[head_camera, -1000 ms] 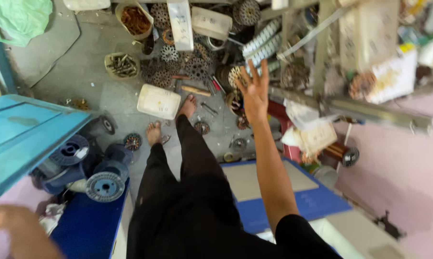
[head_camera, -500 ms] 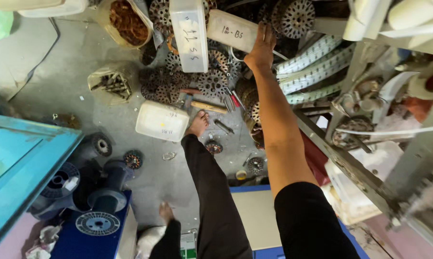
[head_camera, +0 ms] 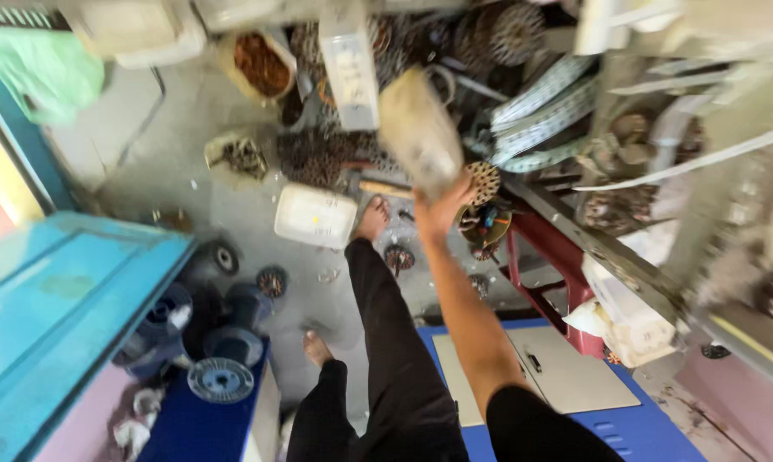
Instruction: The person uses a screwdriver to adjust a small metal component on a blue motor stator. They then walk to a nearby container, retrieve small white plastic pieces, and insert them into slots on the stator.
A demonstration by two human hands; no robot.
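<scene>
My right hand (head_camera: 442,210) is up at arm's length over the cluttered floor, gripping the lower end of a pale, dusty rectangular container (head_camera: 419,130). My fingers are wrapped under its bottom edge and my thumb is pressed against its near side; motion blur hides exactly how far the fingers curl. My left hand is out of view.

The container hangs in the air, clear of the floor, just right of a white upright box (head_camera: 349,73) and above a round perforated disc (head_camera: 482,181). Its long axis runs from lower right, at my palm, up and to the left, so its free end points away from me toward the heap of toothed wheels (head_camera: 318,154).

Carrying it well, I judge, means holding firmly near the base and steadying the wrist, because the weight sits beyond my grip and wants to tip. I would keep it clear of the angled metal frame (head_camera: 600,248) on my right, and mind my bare foot (head_camera: 373,218) beside the white lidded tub (head_camera: 315,216), with loose parts scattered around it.
</scene>
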